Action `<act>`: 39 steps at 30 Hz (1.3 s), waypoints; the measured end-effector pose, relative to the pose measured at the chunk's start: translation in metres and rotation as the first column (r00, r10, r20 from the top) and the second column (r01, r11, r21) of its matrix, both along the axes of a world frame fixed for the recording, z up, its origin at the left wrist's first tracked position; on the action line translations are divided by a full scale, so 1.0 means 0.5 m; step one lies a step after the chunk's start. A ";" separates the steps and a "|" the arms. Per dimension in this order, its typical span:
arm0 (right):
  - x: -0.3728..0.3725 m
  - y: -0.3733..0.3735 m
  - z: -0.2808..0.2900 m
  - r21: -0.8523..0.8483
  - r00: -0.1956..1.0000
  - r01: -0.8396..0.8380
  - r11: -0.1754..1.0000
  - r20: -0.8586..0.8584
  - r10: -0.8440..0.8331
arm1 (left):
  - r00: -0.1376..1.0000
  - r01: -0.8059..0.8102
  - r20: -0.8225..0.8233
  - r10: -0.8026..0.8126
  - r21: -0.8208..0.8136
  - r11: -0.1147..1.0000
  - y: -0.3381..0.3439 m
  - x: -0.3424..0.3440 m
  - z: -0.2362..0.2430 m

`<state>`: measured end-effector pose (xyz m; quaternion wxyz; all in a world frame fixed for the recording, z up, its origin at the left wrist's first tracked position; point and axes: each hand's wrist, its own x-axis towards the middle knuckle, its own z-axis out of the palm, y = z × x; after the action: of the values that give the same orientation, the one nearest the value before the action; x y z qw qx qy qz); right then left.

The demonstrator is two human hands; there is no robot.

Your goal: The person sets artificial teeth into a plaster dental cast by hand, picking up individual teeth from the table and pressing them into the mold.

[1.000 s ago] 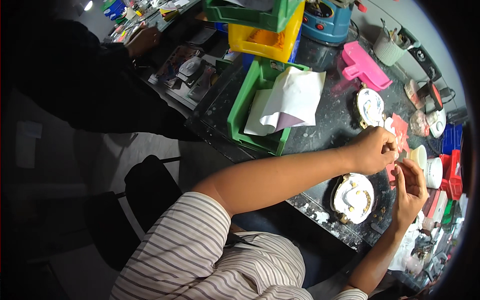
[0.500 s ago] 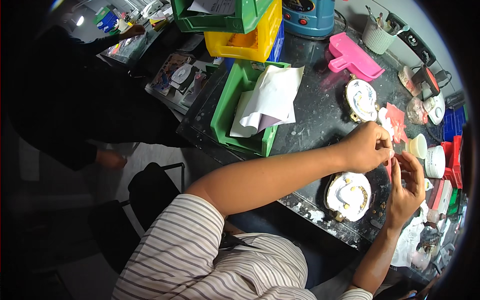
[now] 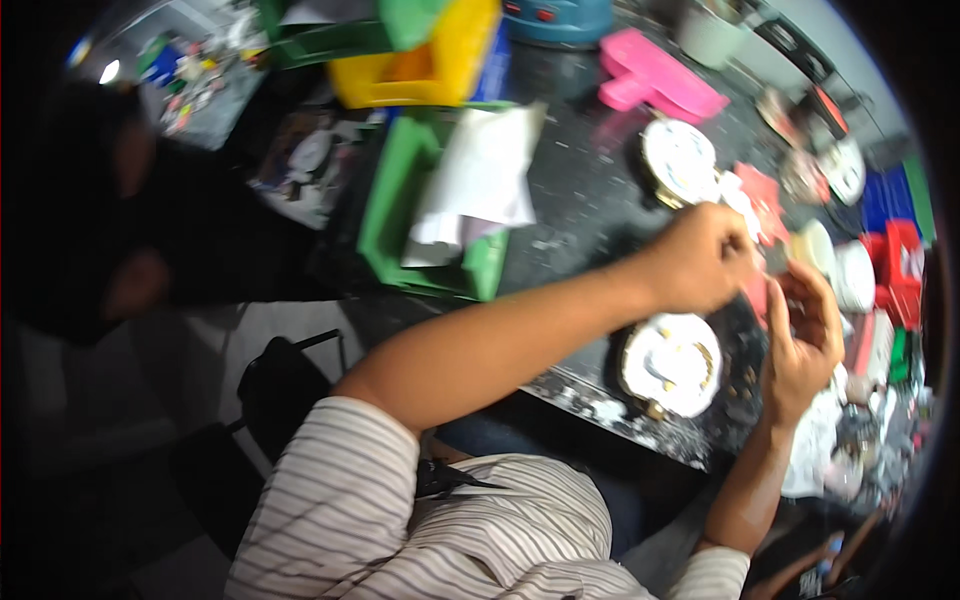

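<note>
My left hand (image 3: 700,262) reaches across the dark worktop (image 3: 590,215), fingers pinched on a small dark piece (image 3: 776,258). My right hand (image 3: 805,340) is raised right beside it, with curled fingertips meeting the same piece. Just below both hands a round white and gold disc (image 3: 672,362) lies near the worktop's front edge. A second similar disc (image 3: 680,160) lies farther back, next to red pieces (image 3: 762,190).
A green bin (image 3: 385,200) holds white paper (image 3: 480,180); behind it stand a yellow bin (image 3: 420,65) and a pink block (image 3: 660,80). White round cups (image 3: 852,275) and red boxes (image 3: 900,260) crowd the right. Another person in dark clothes (image 3: 120,210) is at the left.
My hands stay together on the small piece and have drifted slightly left and up in the view. The view has shifted, so the bins slide toward the top edge.
</note>
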<state>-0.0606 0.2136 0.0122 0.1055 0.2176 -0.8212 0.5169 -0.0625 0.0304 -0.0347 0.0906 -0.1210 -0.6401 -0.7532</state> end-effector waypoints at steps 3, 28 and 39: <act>-0.015 -0.014 0.006 -0.096 0.994 -0.092 0.991 0.057 0.098 | 0.990 -0.100 0.099 0.105 -0.054 0.994 -0.031 0.005 0.005; 0.168 0.016 0.013 0.061 0.953 -0.006 0.998 0.301 -0.013 | 0.996 0.017 0.089 0.028 -0.468 0.884 -0.023 0.030 0.003; 0.133 -0.007 0.030 0.491 0.959 -0.245 0.836 -0.002 0.282 | 0.990 -0.116 -0.132 0.047 -0.591 0.799 -0.019 0.027 -0.020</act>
<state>0.0059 0.2100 0.0273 0.0056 0.3671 -0.8821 0.2953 -0.0490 0.0209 -0.0447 0.1155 -0.1573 -0.8430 -0.5012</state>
